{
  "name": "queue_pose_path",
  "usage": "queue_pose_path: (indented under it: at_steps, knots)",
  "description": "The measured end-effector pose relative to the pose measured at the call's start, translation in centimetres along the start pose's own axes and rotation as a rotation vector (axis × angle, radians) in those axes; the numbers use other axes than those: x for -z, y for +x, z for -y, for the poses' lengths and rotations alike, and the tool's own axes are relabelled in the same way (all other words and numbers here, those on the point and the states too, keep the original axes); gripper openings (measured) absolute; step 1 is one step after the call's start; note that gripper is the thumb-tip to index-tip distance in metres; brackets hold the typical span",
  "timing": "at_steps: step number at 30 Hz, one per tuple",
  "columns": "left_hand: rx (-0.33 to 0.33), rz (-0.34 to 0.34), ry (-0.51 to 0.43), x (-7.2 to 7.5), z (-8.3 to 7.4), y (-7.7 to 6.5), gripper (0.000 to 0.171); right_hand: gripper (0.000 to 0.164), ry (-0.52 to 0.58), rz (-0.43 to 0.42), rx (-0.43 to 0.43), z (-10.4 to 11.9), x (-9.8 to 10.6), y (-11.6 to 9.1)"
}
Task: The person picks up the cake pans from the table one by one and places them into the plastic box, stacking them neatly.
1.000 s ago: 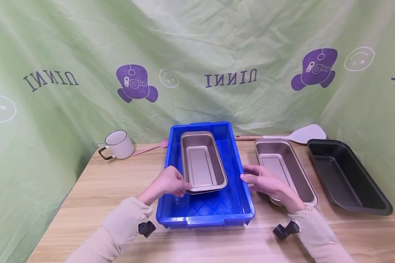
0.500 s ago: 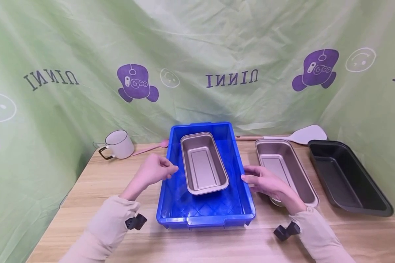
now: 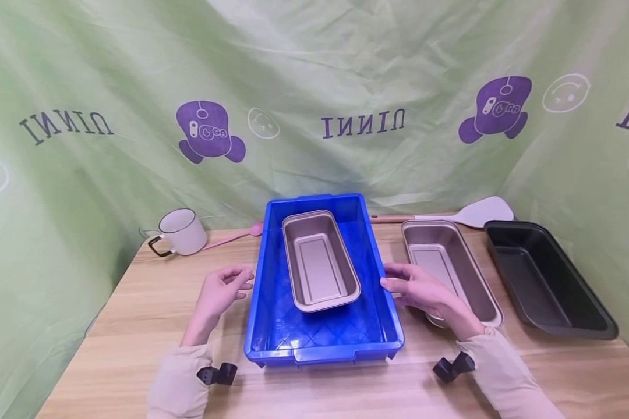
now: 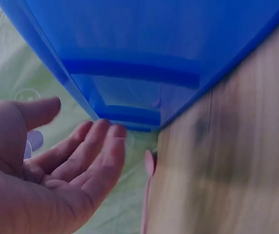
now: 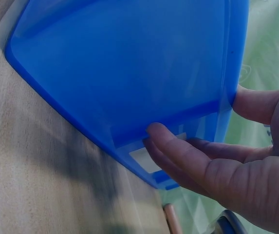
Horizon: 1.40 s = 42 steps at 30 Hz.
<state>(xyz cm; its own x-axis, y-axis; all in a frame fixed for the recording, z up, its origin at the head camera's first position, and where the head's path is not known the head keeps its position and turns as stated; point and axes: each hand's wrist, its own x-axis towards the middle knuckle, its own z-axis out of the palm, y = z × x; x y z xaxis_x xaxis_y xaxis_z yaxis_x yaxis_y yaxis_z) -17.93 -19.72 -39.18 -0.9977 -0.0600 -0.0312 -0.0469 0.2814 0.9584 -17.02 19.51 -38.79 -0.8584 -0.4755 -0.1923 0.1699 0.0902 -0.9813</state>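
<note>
A blue plastic bin [image 3: 322, 354] stands on the table, and a champagne-coloured loaf pan [image 3: 321, 267] lies inside it, slightly askew. My left hand [image 3: 224, 289] hovers left of the bin, apart from it, fingers loosely bent around nothing; the left wrist view shows its palm up beside the bin's side wall [image 4: 120, 39]. At the bin's right side, my right hand [image 3: 416, 286] touches it. In the right wrist view the thumb meets the rim [image 5: 234, 58] and the fingers [image 5: 178, 148] lie nearly straight along the outer wall.
Right of the bin are a second champagne loaf pan [image 3: 445, 256] and a black loaf pan [image 3: 550, 285]. Behind them lies a white spatula [image 3: 484, 212] with a wooden handle. A white mug [image 3: 182, 233] and a pink spoon [image 3: 236, 237] sit at back left, before a green curtain [image 3: 314, 70].
My left hand has let go of the loaf pan's near left corner and moved left, out of the bin. The right hand has stayed at the bin's side.
</note>
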Motion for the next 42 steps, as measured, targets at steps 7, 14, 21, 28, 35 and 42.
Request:
queue_pose_path:
  at_steps: [7,14,21,28,35,42]
  knots:
    - [0.069,0.277,-0.249,-0.6,1.6,-0.2,0.05,0.069,0.002,0.003,-0.003,0.1,-0.1,0.0]
    - [0.06,0.351,-0.315,-0.6,2.0,-0.5,0.055,0.069,0.004,0.012,-0.003,0.2,-0.1,0.1]
    - [0.036,0.375,-0.352,-0.7,1.8,-0.4,0.055,0.068,0.002,0.008,0.002,0.2,-0.1,0.1]
    - [0.01,0.42,-0.36,-0.2,2.0,-0.4,0.056,0.067,0.0,0.003,0.006,0.2,-0.3,0.3]
    - [0.023,0.438,-0.355,-0.3,2.1,-0.6,0.056,0.066,-0.001,0.016,0.033,0.0,-0.3,-0.2]
    - [0.024,0.441,-0.351,-0.3,2.1,-0.4,0.056,0.062,0.003,-0.012,0.061,1.0,1.1,-1.2]
